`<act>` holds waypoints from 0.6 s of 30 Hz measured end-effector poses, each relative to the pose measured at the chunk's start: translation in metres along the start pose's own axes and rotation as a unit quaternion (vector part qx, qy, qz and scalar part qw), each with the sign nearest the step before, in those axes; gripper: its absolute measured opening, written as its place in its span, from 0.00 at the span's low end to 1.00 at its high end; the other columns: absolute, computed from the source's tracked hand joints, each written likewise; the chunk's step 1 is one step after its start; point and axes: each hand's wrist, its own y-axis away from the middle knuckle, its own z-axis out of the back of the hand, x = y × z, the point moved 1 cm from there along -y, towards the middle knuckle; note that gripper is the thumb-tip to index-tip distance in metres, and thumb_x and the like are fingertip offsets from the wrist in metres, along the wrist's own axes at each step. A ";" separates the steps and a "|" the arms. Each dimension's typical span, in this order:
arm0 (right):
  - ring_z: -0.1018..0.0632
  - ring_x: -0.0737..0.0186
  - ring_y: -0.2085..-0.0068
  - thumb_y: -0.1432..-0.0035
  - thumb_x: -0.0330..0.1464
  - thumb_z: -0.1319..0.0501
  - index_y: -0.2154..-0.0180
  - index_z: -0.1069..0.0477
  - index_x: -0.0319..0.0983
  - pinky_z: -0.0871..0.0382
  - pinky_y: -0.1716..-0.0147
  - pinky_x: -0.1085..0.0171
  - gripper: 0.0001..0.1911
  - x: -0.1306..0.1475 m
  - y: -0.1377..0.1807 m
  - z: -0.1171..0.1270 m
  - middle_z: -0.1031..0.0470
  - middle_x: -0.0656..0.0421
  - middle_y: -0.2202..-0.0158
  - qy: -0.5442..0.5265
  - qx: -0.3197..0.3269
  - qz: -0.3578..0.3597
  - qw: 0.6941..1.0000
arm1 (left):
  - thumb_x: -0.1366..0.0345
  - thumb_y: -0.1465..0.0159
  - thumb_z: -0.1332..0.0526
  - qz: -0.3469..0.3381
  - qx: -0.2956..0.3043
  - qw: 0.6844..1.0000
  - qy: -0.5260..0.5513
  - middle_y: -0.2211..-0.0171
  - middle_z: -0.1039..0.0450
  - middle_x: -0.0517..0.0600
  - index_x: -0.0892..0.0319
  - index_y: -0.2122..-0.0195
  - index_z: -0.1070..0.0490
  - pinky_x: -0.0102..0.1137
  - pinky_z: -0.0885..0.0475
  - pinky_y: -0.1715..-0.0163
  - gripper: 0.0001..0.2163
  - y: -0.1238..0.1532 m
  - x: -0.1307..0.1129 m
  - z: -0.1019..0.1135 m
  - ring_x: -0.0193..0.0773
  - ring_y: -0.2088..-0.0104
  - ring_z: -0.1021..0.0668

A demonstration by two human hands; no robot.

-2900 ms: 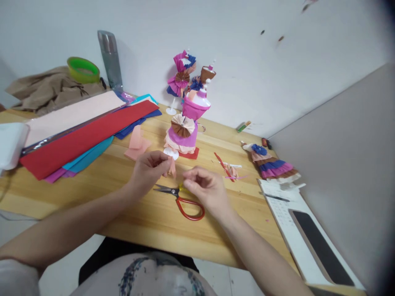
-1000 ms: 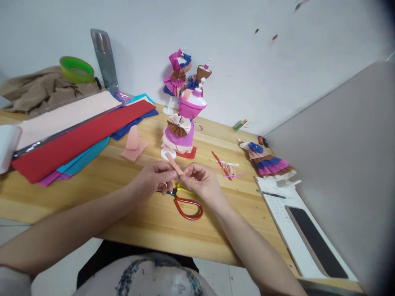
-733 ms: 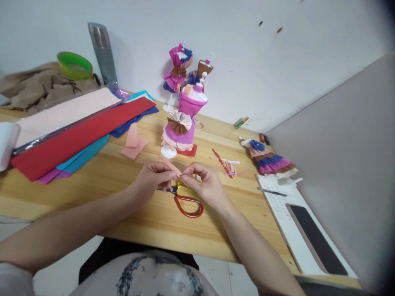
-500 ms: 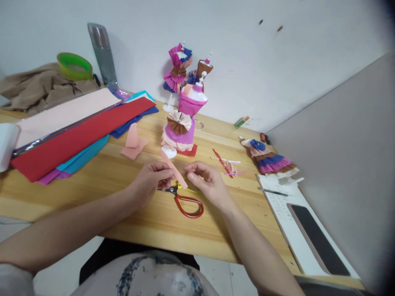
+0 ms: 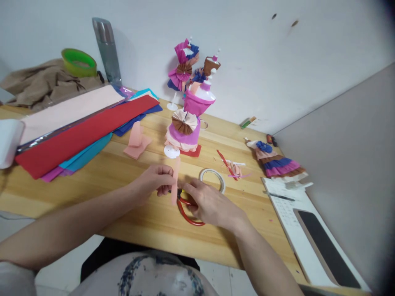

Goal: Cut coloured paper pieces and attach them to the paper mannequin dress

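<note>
Down from mid-air since half a second ago, the right hand (image 5: 211, 203) now lies on the red-handled scissors (image 5: 182, 207), and the pink paper strip (image 5: 175, 181) has swung from a slant to nearly upright.

Head view: the left hand (image 5: 152, 184) hovers low over the wooden table (image 5: 123, 172), forearm reaching in from the lower left, thumb and fingertips pinched on the strip near its middle. The strip, a narrow band of matte crepe paper, stands just above the scissors' pivot, between the two hands. The right hand is palm-down, wrist low, fingers bent forward over the thin looped handles. Whether they have closed on the handles cannot be told. A white tape ring (image 5: 212, 170) lies flat just beyond its knuckles.

Farther back a small dress form (image 5: 187, 127) stands upright in ruffled magenta, peach and brown paper with a pleated rosette at the waist. Long flat crepe sheets, the red one (image 5: 83, 133) uppermost, are fanned out at the left. A layered paper dress (image 5: 279, 166) lies on its side at the right, near a dark phone (image 5: 327, 242).
</note>
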 end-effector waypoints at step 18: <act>0.25 0.66 0.77 0.58 0.41 0.25 0.61 0.34 0.42 0.33 0.80 0.67 0.25 -0.011 -0.005 0.001 0.22 0.60 0.71 -0.588 -0.267 -0.082 0.759 | 0.65 0.48 0.32 -0.133 -0.024 0.990 0.046 0.86 0.33 0.45 0.60 0.80 0.26 0.24 0.42 0.84 0.07 0.010 -0.009 0.004 0.27 0.84 0.35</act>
